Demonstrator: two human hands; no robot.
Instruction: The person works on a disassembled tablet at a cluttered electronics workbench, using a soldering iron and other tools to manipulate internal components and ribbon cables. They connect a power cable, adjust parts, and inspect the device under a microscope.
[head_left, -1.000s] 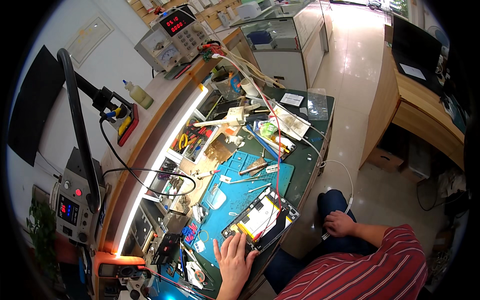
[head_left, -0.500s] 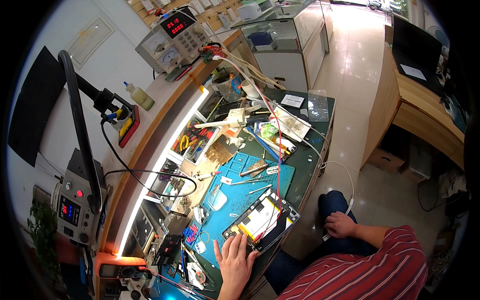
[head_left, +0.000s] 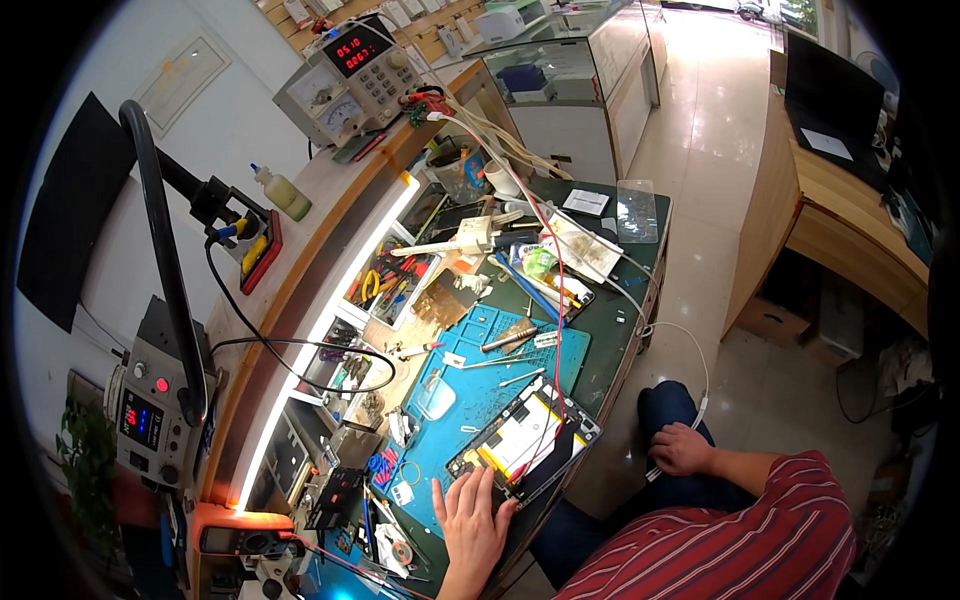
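An opened tablet (head_left: 525, 427) with its white battery and boards exposed lies at the near edge of the blue work mat (head_left: 450, 390). My left hand (head_left: 474, 525) rests at the tablet's near-left corner, fingers stretched and apart, fingertips on or over its edge. A red lead (head_left: 562, 350) runs down across the tablet and ends close to those fingers; its contact point is too small to make out. On my knee, my right hand (head_left: 683, 450) is closed around a white cable (head_left: 705, 380), whose end shows below the fist.
A power supply (head_left: 350, 80) with red digits stands on the shelf, and a soldering or hot-air station (head_left: 150, 410) at far left. Tweezers, a brush (head_left: 508, 335), pliers (head_left: 375, 283) and loose parts crowd the bench. An orange multimeter (head_left: 240, 530) sits at lower left.
The lower red readout on the power supply has risen from zero. Both hands, the tablet and the cables look practically unmoved.
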